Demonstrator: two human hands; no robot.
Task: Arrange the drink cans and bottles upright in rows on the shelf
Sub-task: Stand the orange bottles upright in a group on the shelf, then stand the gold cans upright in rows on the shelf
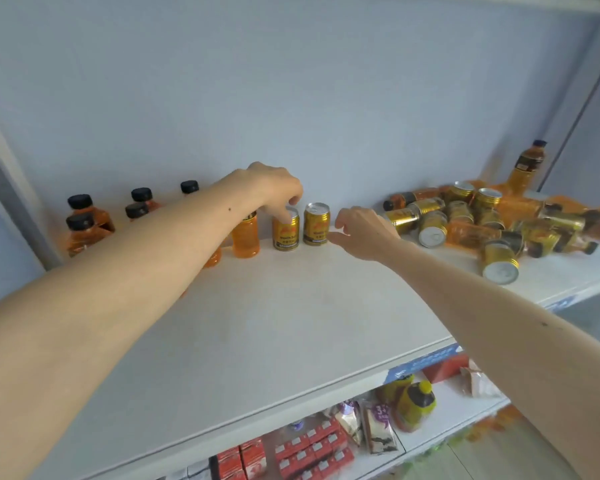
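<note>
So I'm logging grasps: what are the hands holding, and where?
Left hand grips the left gold can by its top rim. Right hand holds nothing.

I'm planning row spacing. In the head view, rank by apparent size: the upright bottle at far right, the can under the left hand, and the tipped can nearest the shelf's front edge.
1. Upright bottle, clearly largest.
2. Tipped can and held can: about alike; the tipped one lies nearer the camera, so no ranking.
</note>
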